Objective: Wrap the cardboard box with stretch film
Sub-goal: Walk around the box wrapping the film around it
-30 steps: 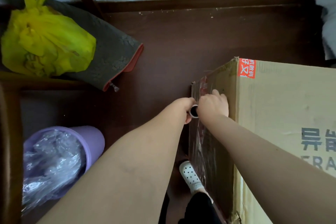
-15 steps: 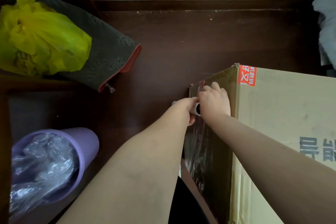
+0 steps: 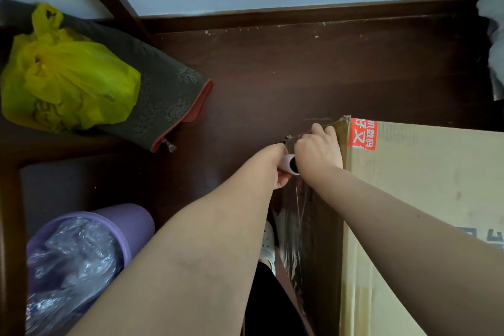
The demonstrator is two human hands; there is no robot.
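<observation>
The box (image 3: 422, 199) fills the lower right of the frame, standing on the floor (image 3: 272, 76). Film (image 3: 294, 226) shows only on its left face and the top is bare cardboard, so I judge the wrapping is at an early stage. The roll (image 3: 287, 163) is at that face's upper end, near the corner at centre frame, gripped by the left hand (image 3: 278, 172). The right hand (image 3: 317, 150) curls against the film there; pinching or pressing, I cannot tell. Open floor lies beyond the corner; a bin (image 3: 131, 218) crowds the lower left.
</observation>
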